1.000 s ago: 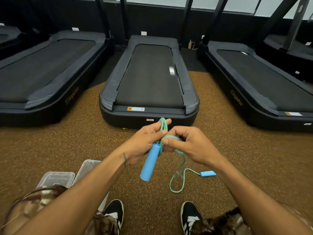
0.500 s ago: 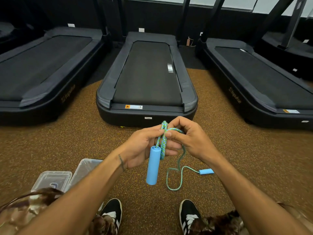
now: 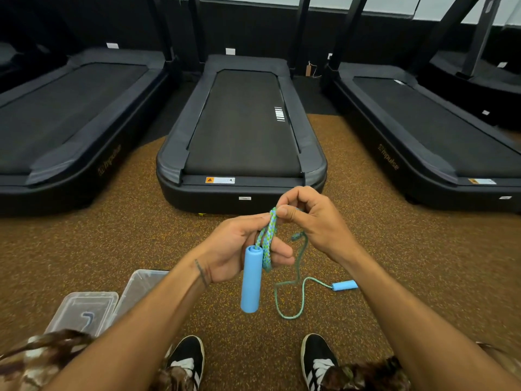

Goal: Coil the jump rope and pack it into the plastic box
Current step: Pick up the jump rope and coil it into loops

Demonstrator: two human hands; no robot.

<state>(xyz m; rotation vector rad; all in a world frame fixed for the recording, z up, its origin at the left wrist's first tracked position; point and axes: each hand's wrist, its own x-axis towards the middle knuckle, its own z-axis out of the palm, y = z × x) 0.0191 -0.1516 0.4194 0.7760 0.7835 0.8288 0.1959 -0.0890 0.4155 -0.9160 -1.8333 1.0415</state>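
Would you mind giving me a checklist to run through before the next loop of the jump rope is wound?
1. Left hand holds the jump rope loops, blue handle hanging: ok.
2. Right hand pinches the rope above the loops: ok.
3. Slack on the floor clear of the shoes: ok.
4. Second handle gathered in: not ok, lying on the floor.
5. Plastic box open, beside the left leg: ok.
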